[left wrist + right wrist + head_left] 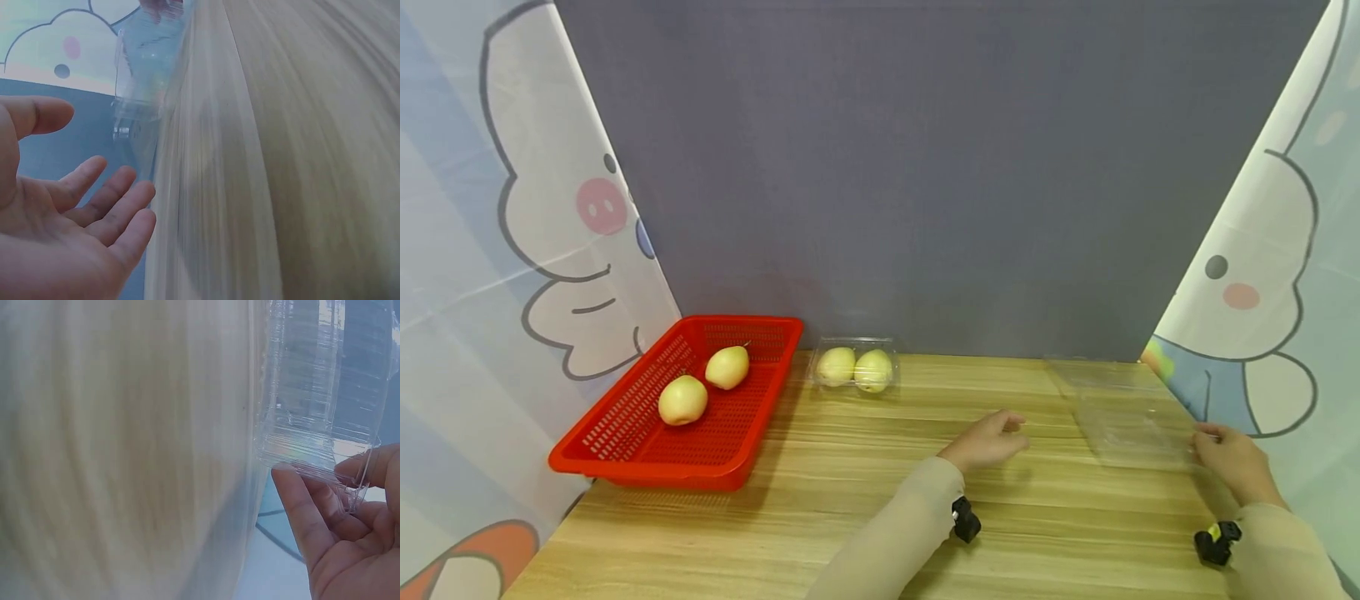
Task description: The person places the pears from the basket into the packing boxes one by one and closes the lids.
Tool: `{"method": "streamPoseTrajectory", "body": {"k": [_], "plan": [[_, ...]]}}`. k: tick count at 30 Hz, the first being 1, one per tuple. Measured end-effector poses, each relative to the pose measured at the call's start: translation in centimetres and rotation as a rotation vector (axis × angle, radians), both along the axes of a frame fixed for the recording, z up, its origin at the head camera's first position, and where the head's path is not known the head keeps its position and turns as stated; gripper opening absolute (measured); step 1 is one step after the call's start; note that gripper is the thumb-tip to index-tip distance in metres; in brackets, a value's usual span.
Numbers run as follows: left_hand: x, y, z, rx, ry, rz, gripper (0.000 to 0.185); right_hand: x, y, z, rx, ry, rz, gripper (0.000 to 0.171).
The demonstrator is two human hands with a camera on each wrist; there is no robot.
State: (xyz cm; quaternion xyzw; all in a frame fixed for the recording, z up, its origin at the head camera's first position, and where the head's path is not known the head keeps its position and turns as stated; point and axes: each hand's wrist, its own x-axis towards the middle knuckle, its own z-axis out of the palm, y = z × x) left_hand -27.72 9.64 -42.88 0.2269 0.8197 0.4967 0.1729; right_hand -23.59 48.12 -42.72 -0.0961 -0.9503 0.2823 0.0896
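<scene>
Our right hand pinches the near corner of the clear box on the right side of the table. Our left hand is loose and open, near the box, holding nothing.

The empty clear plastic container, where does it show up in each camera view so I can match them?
Head: the clear plastic container lies at right on the table, the right hand at its near corner.
Left wrist: top centre, beyond the open left hand.
Right wrist: upper right, pinched by the fingers.
Shared landmark: the wooden table.
</scene>
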Motion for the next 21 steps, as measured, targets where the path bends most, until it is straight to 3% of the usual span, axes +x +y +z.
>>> {"method": "streamPoseTrajectory", "body": {"k": [10, 21], "plan": [[-0.1, 1.6, -0.3, 0.068, -0.070, 0.021, 0.059, -0.5, -1.7, 0.5, -0.043, -0.043, 0.087, 0.057], [0.3, 3.3, -0.6, 0.095, -0.115, 0.063, 0.062, -0.5, -4.2, 0.7, -0.133, -0.013, 0.144, 0.053]]}}
